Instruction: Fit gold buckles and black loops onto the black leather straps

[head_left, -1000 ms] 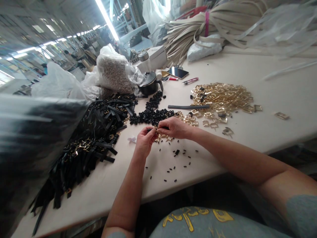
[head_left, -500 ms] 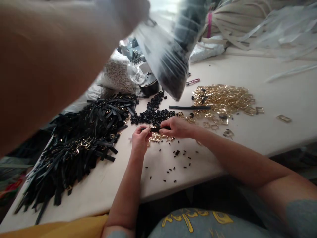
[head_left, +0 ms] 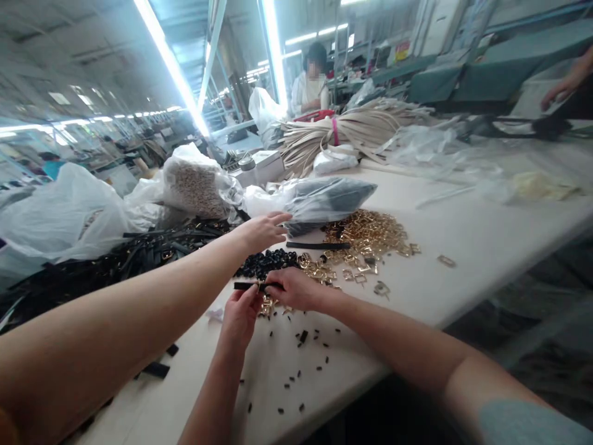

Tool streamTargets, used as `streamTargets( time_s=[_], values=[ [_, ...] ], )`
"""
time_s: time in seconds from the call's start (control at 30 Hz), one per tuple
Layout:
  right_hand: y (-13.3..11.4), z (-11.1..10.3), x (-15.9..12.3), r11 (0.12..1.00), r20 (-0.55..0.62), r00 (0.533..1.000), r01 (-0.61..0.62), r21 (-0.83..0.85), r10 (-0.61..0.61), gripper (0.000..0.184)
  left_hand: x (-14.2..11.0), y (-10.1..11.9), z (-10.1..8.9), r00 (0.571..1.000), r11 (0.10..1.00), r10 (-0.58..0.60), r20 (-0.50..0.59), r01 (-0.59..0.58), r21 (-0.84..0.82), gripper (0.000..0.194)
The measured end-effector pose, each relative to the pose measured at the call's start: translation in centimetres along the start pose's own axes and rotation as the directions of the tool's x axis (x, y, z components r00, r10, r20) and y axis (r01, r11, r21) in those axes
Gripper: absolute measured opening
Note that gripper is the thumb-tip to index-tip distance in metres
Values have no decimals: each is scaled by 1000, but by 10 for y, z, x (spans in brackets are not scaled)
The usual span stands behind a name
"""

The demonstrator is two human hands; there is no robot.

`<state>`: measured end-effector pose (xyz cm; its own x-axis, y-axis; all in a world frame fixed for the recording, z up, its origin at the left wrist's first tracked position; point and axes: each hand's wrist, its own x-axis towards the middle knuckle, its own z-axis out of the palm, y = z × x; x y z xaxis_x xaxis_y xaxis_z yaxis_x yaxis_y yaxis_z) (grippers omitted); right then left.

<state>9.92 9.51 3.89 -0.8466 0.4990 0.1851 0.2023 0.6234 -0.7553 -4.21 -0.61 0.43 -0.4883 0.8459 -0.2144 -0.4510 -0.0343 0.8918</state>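
In the head view, my left hand (head_left: 241, 314) pinches a short black strap (head_left: 244, 286) near its middle, leaving one end sticking out to the left. Closed on the right part of the same strap is my right hand (head_left: 299, 289). A small gold-coloured piece shows by my left fingertips, too small to make out fully. Just beneath my hands lie loose gold buckles (head_left: 269, 306). Behind them is a heap of small black loops (head_left: 266, 262), and a larger pile of gold buckles (head_left: 370, 235) spreads to the right.
A co-worker's hand (head_left: 269, 232) reaches over from the left beside a plastic bag of dark material (head_left: 324, 201). Black straps (head_left: 134, 262) are heaped at left. Small black bits (head_left: 303, 337) dot the table (head_left: 352, 352). Beige strips (head_left: 365, 127) lie behind.
The view has tilted up. The plastic bag, held in the air before, now rests on the table, and the co-worker's hand is open beside it. My hands still hold the strap.
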Motion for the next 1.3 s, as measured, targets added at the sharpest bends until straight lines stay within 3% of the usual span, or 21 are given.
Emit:
streamTargets(
  time_s=[0.17,0.4,0.63,0.8,1.03,1.2,1.3],
  values=[
    [-4,-5,-4,981,-10,999,-44,191,47,13,0,5,-5,1000,996,25,-12,-24,86,13],
    [-1,-3,-4,924,59,997,-64,377,45,15,-14,16,8,992,992,-123,1,123,8,32],
    [-3,-3,-2,941,-32,999,24,339,-14,14,-14,13,16,996,999,22,-92,-25,-36,38],
    [-4,-6,-2,867,50,999,-31,497,7,18,-13,16,13,993,983,-117,2,116,-143,33],
    [-2,-11,-2,783,186,982,-96,615,-25,27,-22,21,13,975,956,-195,111,214,-201,30],
    [-1,-7,-3,814,187,982,-115,570,8,25,-19,19,13,995,989,-96,22,98,-114,31],
    [-3,-2,-3,862,105,993,-98,498,52,23,-17,16,13,996,998,59,-61,-58,19,32]
  ],
)
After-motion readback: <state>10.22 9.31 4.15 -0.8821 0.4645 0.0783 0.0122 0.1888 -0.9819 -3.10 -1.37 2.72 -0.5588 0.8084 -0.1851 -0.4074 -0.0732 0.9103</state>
